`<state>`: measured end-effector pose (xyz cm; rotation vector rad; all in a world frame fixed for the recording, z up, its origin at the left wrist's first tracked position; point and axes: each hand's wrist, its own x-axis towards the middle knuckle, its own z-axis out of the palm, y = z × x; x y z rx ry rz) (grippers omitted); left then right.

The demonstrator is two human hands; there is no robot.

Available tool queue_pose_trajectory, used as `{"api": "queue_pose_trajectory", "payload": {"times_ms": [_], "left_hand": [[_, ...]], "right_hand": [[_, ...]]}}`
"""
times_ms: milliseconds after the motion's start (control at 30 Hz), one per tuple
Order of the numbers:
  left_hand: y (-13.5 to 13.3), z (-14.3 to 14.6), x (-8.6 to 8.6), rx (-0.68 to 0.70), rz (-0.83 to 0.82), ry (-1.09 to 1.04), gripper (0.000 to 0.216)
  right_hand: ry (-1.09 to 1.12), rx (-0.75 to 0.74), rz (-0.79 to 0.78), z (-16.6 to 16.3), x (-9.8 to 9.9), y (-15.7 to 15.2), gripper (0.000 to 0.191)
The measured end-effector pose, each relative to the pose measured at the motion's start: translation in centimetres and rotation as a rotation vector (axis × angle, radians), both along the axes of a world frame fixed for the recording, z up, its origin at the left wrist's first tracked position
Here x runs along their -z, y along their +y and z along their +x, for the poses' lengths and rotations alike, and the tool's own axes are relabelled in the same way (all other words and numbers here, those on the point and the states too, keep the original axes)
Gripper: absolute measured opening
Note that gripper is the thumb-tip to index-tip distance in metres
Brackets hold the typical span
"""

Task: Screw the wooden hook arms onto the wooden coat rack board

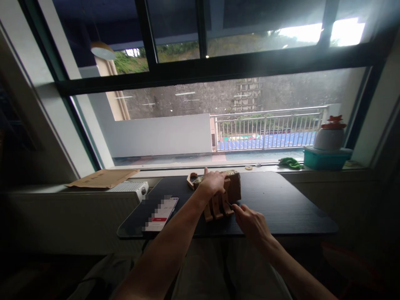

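Observation:
A wooden piece with several curved brown slats [216, 207] stands tilted at the middle of the dark table, leaning against a brown block [235, 187]. My left hand [213, 182] lies over its upper part, fingers bent round the top and gripping it. In my closed right hand [252, 219] is a thin dark tool [230, 205], probably a screwdriver; its tip meets the rightmost slat. The tool's handle is mostly hidden by my fingers. Left of the block lies an angular wooden piece [190, 181].
A phone [162, 214] lies on the table [290, 208] left of my forearm. On the sill are a green cloth [290, 163], a tape roll [248, 168] and a teal box [327, 159] with a white container on it. Cardboard [103, 178] rests at left above a radiator.

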<state>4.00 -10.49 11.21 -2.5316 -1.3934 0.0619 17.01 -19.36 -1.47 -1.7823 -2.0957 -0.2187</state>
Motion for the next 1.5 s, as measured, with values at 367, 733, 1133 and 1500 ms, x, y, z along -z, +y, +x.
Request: {"api": "queue_pose_trajectory", "payload": {"times_ms": [367,733,1133,1500], "left_hand": [[0.0,0.0,0.0,-0.006,-0.009,-0.006,0.062],[0.3,-0.1,0.2,0.001,-0.003,-0.010,0.065],[-0.1,0.0,0.1,-0.025,-0.008,-0.024,0.062],[0.0,0.1,0.1,-0.023,-0.014,-0.022,0.064]], "right_hand": [[0.295,-0.007,-0.028,0.4,1.1,1.0,0.038],[0.464,-0.063,-0.015,0.5,1.9,1.6,0.037],[-0.089,-0.045,0.000,-0.5,-0.4,0.5,0.043],[0.401,-0.072,-0.070,0.3,0.8,1.8,0.035]]}}
